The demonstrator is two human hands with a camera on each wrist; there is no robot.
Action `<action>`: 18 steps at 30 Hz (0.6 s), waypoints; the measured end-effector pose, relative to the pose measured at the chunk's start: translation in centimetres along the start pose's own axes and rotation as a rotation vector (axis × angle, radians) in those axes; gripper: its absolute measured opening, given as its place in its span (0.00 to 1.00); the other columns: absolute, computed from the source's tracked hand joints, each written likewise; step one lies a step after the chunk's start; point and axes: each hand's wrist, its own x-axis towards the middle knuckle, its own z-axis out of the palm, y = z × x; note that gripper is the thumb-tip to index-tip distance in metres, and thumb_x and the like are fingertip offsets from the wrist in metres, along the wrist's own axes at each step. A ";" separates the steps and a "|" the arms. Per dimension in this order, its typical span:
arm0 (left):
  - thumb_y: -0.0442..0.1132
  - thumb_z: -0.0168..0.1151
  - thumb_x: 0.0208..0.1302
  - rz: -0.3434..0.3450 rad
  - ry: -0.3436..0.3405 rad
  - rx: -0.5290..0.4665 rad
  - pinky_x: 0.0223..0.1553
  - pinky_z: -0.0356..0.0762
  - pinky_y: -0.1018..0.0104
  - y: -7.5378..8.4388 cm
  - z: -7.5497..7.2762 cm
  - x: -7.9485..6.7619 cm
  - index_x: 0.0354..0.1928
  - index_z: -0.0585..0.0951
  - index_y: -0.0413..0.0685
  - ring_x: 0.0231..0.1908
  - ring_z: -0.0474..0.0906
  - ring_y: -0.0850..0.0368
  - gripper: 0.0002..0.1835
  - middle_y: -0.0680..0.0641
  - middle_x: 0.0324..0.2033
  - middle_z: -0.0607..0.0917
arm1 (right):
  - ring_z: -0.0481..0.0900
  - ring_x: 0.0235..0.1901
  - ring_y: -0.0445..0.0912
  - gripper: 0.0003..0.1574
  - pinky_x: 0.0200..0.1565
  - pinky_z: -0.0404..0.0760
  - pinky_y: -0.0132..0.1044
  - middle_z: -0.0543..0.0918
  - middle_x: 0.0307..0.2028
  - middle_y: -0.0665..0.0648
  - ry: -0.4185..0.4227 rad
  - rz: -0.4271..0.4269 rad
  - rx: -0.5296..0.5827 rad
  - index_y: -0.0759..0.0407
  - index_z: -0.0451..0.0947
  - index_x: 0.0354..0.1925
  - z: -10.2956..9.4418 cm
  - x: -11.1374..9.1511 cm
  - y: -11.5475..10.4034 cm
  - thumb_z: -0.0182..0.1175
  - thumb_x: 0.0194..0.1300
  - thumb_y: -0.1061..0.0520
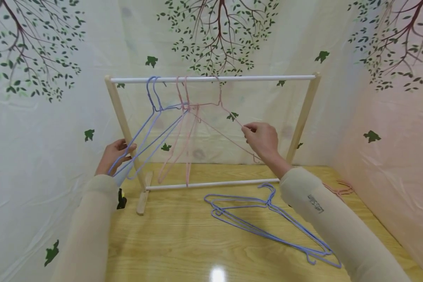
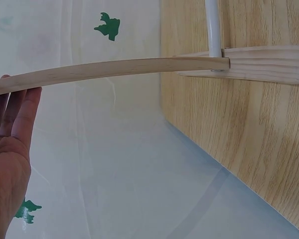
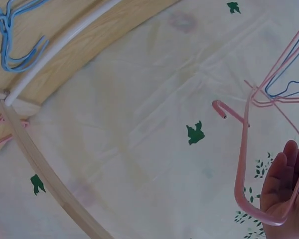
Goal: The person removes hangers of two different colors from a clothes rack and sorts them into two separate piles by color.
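Note:
A pink wire hanger (image 1: pixel 220 94) hangs by its hook from the rack's white top rod (image 1: pixel 261 78). My right hand (image 1: pixel 262 139) pinches its sloping shoulder; in the right wrist view its bent end (image 3: pixel 241 164) passes in front of the palm. At the rack's left wooden post (image 1: pixel 118 111), my left hand (image 1: pixel 113 156) touches the wood, and the left wrist view shows straight fingers (image 2: pixel 24 119) against it. Two blue hangers (image 1: pixel 149 96) hang at the left of the rod, partly in front of that hand. Two more pink hangers (image 1: pixel 179 94) hang between them and the held one.
Several blue hangers (image 1: pixel 282 241) lie in a pile on the wooden table (image 1: pixel 162 243), before the rack. Beyond my right sleeve lie pink hangers (image 1: pixel 343 191), partly hidden. A small black object (image 1: pixel 121 200) sits by the rack's left foot (image 1: pixel 142 199). Patterned sheeting (image 1: pixel 338 117) surrounds the table.

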 end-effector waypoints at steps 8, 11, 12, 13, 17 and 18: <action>0.37 0.56 0.73 0.039 0.011 -0.014 0.53 0.80 0.61 0.0 0.0 0.1 0.71 0.58 0.25 0.39 0.78 0.71 0.33 0.21 0.64 0.65 | 0.86 0.27 0.48 0.15 0.44 0.81 0.43 0.89 0.32 0.58 0.082 0.019 0.042 0.59 0.89 0.45 -0.4 0.0 0.9 0.59 0.69 0.53; 0.38 0.57 0.73 0.026 0.015 0.002 0.56 0.78 0.58 0.1 0.0 0.0 0.72 0.58 0.27 0.40 0.77 0.71 0.34 0.23 0.64 0.66 | 0.86 0.27 0.49 0.15 0.46 0.80 0.43 0.88 0.30 0.58 0.109 0.024 0.039 0.58 0.89 0.43 -0.7 0.0 1.2 0.59 0.68 0.53; 0.38 0.57 0.72 0.028 0.017 -0.009 0.55 0.79 0.59 0.1 0.0 0.0 0.72 0.59 0.26 0.40 0.77 0.71 0.34 0.23 0.64 0.66 | 0.85 0.28 0.49 0.15 0.45 0.80 0.43 0.88 0.29 0.59 0.116 0.027 0.039 0.58 0.90 0.43 -0.8 0.0 1.3 0.59 0.68 0.53; 0.38 0.58 0.72 0.033 0.021 -0.017 0.54 0.79 0.60 0.0 0.0 0.1 0.71 0.59 0.26 0.40 0.78 0.70 0.34 0.22 0.64 0.67 | 0.85 0.28 0.49 0.15 0.45 0.79 0.42 0.88 0.29 0.59 0.122 0.032 0.041 0.58 0.90 0.42 -0.9 0.0 1.5 0.59 0.68 0.53; 0.41 0.62 0.70 0.074 0.035 -0.037 0.48 0.83 0.64 -0.5 -0.1 0.3 0.69 0.63 0.25 0.41 0.80 0.64 0.34 0.25 0.58 0.74 | 0.85 0.28 0.49 0.16 0.39 0.79 0.38 0.88 0.28 0.58 0.146 0.048 0.030 0.57 0.90 0.42 -1.6 0.0 2.2 0.59 0.67 0.52; 0.42 0.62 0.70 0.084 0.035 -0.024 0.48 0.83 0.62 -0.6 -0.1 0.3 0.68 0.63 0.25 0.43 0.80 0.61 0.35 0.26 0.58 0.75 | 0.85 0.28 0.49 0.16 0.37 0.78 0.37 0.88 0.28 0.58 0.151 0.049 0.020 0.57 0.90 0.42 -1.8 0.1 2.4 0.59 0.67 0.51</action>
